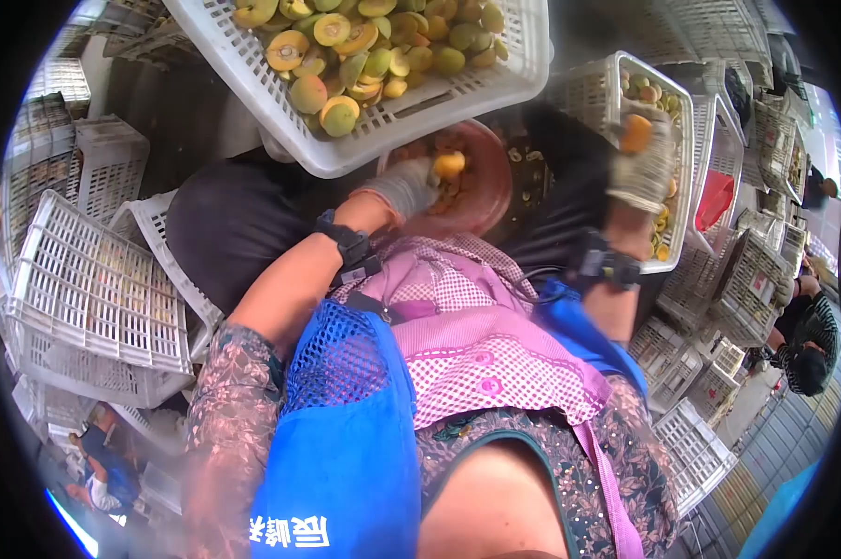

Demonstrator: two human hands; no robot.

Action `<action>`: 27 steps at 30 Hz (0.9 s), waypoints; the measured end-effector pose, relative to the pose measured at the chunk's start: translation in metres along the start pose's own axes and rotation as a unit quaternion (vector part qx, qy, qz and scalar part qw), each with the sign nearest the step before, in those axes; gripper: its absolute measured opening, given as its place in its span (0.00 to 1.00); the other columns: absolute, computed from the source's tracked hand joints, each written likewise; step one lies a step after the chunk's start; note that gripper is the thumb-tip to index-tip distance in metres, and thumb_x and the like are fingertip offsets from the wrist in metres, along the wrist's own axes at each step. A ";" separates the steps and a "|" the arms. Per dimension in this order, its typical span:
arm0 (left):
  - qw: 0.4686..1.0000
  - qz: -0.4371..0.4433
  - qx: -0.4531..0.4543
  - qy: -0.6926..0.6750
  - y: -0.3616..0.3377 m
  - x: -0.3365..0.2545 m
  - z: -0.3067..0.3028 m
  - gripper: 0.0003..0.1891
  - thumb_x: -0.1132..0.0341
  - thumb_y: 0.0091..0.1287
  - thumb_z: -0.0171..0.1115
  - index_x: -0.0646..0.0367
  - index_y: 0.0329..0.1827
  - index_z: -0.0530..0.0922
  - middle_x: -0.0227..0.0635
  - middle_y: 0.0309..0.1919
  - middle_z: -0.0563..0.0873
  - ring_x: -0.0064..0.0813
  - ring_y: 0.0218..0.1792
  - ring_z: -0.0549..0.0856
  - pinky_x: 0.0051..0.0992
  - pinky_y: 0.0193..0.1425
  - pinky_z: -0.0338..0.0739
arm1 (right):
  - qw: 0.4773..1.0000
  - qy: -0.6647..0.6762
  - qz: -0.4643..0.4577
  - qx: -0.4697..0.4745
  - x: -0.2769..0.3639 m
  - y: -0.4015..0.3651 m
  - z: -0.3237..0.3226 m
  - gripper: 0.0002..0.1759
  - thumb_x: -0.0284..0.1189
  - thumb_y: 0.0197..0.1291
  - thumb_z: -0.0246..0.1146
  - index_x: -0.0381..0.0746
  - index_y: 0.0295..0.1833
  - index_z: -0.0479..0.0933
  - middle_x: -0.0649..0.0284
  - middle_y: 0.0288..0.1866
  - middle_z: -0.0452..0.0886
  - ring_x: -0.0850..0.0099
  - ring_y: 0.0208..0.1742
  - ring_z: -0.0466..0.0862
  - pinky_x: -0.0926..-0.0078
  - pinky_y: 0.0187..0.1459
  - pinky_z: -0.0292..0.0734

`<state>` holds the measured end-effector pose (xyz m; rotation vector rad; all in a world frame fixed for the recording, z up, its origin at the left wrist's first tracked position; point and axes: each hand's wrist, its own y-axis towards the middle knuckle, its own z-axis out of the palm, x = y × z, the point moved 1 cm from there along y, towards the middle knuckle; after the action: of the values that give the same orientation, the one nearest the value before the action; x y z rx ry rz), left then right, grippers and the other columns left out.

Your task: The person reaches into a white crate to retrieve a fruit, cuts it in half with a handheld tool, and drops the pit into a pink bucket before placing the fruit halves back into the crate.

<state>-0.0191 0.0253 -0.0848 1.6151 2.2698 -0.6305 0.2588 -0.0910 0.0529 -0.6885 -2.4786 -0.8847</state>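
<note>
– Fruit in both hands?

– Yes. The gloved left hand (406,189) is closed around a yellow fruit half (449,165), pinched at the fingertips. The gloved right hand (644,172) is curled on an orange fruit piece (636,133) that shows above its fingers.

– Where do the two pieces lie?

– The yellow half sits right over the red bowl (499,200), just under the near edge of the large crate (252,84), which is heaped with halved fruits (338,115). The orange piece is up against the open side crate (593,88), at its front rim.

– So the hands are apart?

– Well apart. The left is at the bowl in front of the body; the right reaches out to the person's right side. The bowl lies between them, nearer the left.

– Any long axis on the pieces?

– Both look roundish. The yellow half points away from the palm, toward the bowl's middle. What fills the bowl is too blurred to tell.

– Anything else about?

– Stacked crates (85,289) to the left, and another person (807,345) at far right.
</note>
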 end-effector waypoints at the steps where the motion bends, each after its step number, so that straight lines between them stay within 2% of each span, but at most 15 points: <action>1: 1.000 -0.002 -0.010 0.000 0.000 0.002 0.008 0.15 0.60 0.63 0.55 0.56 0.49 0.79 0.50 0.43 0.83 0.49 0.46 0.82 0.39 0.51 0.74 | 0.993 0.001 0.111 -0.027 0.002 0.017 -0.027 0.11 0.29 0.64 0.60 0.35 0.48 0.76 0.60 0.43 0.79 0.73 0.44 0.80 0.78 0.43 0.78; 2: 0.992 -0.054 0.015 -0.114 0.000 0.004 0.015 0.15 0.59 0.64 0.53 0.55 0.49 0.79 0.51 0.44 0.83 0.50 0.47 0.81 0.40 0.53 0.73 | 0.975 0.004 0.216 -0.052 0.007 0.037 -0.047 0.13 0.30 0.64 0.61 0.35 0.51 0.76 0.59 0.46 0.80 0.73 0.45 0.80 0.79 0.45 0.77; 3: 0.968 -0.101 0.043 -0.227 -0.001 0.001 0.009 0.15 0.59 0.64 0.52 0.55 0.49 0.79 0.52 0.45 0.82 0.51 0.48 0.80 0.42 0.54 0.72 | 0.977 0.003 0.207 -0.052 0.001 0.047 -0.052 0.13 0.30 0.64 0.61 0.35 0.51 0.76 0.59 0.46 0.80 0.73 0.45 0.80 0.79 0.45 0.77; 4: 0.981 -0.082 -0.037 -0.171 -0.003 -0.004 0.002 0.16 0.60 0.64 0.52 0.54 0.51 0.78 0.50 0.46 0.83 0.52 0.50 0.80 0.43 0.56 0.72 | 0.978 0.040 0.202 -0.043 -0.002 0.051 -0.056 0.14 0.30 0.63 0.61 0.35 0.52 0.77 0.60 0.46 0.80 0.74 0.44 0.80 0.79 0.45 0.76; 6: 0.980 -0.111 -0.001 -0.163 0.004 -0.008 -0.015 0.16 0.60 0.63 0.53 0.54 0.51 0.78 0.49 0.47 0.83 0.52 0.51 0.80 0.44 0.55 0.72 | 0.972 0.104 0.211 0.025 0.020 0.057 -0.040 0.11 0.30 0.62 0.63 0.38 0.49 0.79 0.64 0.44 0.81 0.77 0.43 0.79 0.78 0.44 0.76; 8: 0.976 -0.145 0.033 -0.158 0.005 -0.013 -0.038 0.16 0.61 0.63 0.53 0.53 0.51 0.78 0.48 0.47 0.83 0.52 0.51 0.80 0.44 0.55 0.72 | 0.990 0.001 -0.046 0.130 -0.007 0.052 0.021 0.10 0.29 0.62 0.63 0.40 0.47 0.80 0.66 0.41 0.81 0.78 0.41 0.79 0.79 0.43 0.75; 9: 0.979 -0.127 0.013 -0.156 -0.001 -0.017 -0.051 0.14 0.62 0.64 0.51 0.55 0.50 0.77 0.47 0.45 0.83 0.50 0.47 0.81 0.43 0.54 0.73 | 0.976 0.021 0.107 0.191 0.019 0.048 0.060 0.08 0.28 0.62 0.62 0.42 0.46 0.81 0.65 0.38 0.82 0.76 0.40 0.80 0.78 0.45 0.75; 10: 0.982 -0.110 -0.005 -0.152 -0.007 -0.018 -0.063 0.13 0.63 0.65 0.50 0.56 0.49 0.77 0.46 0.42 0.84 0.48 0.44 0.83 0.41 0.53 0.74 | 0.974 0.036 0.024 0.222 0.036 0.044 0.095 0.10 0.30 0.61 0.62 0.42 0.48 0.80 0.61 0.36 0.84 0.74 0.41 0.81 0.75 0.47 0.75; 11: 0.982 -0.116 -0.005 -0.152 -0.012 -0.017 -0.074 0.13 0.63 0.65 0.50 0.56 0.49 0.77 0.46 0.42 0.84 0.48 0.44 0.83 0.41 0.53 0.74 | 0.953 -0.019 0.082 0.292 0.063 0.041 0.120 0.14 0.34 0.60 0.62 0.40 0.49 0.80 0.56 0.40 0.85 0.66 0.44 0.83 0.71 0.50 0.75; 12: 0.974 -0.127 0.006 -0.185 -0.017 -0.016 -0.084 0.13 0.64 0.65 0.51 0.57 0.49 0.77 0.47 0.41 0.84 0.50 0.42 0.83 0.42 0.49 0.76 | 0.939 -0.053 0.019 0.340 0.080 0.044 0.146 0.22 0.41 0.56 0.63 0.40 0.52 0.77 0.51 0.44 0.83 0.57 0.47 0.83 0.67 0.52 0.74; 15: 0.955 -0.180 0.037 -0.231 -0.024 -0.009 -0.085 0.14 0.66 0.64 0.51 0.57 0.50 0.76 0.51 0.38 0.84 0.52 0.39 0.83 0.44 0.46 0.77 | 0.907 -0.212 0.038 0.362 0.088 0.031 0.224 0.29 0.45 0.53 0.63 0.39 0.57 0.72 0.47 0.47 0.82 0.52 0.49 0.82 0.63 0.51 0.75; 19: 0.964 -0.148 -0.020 -0.220 -0.020 0.000 -0.082 0.14 0.65 0.61 0.57 0.58 0.49 0.78 0.52 0.38 0.84 0.50 0.40 0.84 0.42 0.44 0.78 | 0.867 -0.228 0.061 0.440 0.087 0.040 0.219 0.34 0.47 0.51 0.64 0.37 0.58 0.69 0.44 0.46 0.81 0.51 0.49 0.81 0.61 0.51 0.75; 22: 0.966 -0.144 -0.055 -0.205 -0.016 0.003 -0.077 0.15 0.64 0.58 0.62 0.61 0.46 0.79 0.52 0.37 0.84 0.49 0.41 0.84 0.41 0.44 0.78 | 0.893 -0.148 0.074 0.419 0.083 0.039 0.184 0.31 0.42 0.53 0.64 0.33 0.56 0.69 0.49 0.47 0.81 0.58 0.48 0.82 0.64 0.51 0.75; 24: 0.966 -0.146 -0.073 -0.200 -0.017 0.003 -0.075 0.16 0.64 0.57 0.63 0.61 0.46 0.78 0.52 0.37 0.84 0.49 0.41 0.84 0.40 0.44 0.79 | 0.872 0.264 0.206 0.358 0.079 0.030 0.153 0.24 0.34 0.54 0.65 0.34 0.55 0.71 0.58 0.48 0.80 0.68 0.49 0.80 0.71 0.53 0.74; 27: 0.979 -0.113 0.067 -0.154 -0.014 0.009 -0.070 0.13 0.67 0.63 0.53 0.60 0.47 0.79 0.51 0.40 0.84 0.49 0.40 0.84 0.39 0.42 0.79 | 0.837 0.261 0.125 0.463 0.087 -0.005 0.103 0.21 0.29 0.55 0.65 0.34 0.54 0.72 0.64 0.49 0.78 0.75 0.51 0.76 0.75 0.55 0.72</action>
<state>-0.0338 0.0640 -0.0256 1.2166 2.2303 -1.0322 0.1655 0.0018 0.0231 -0.3275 -1.9024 0.2547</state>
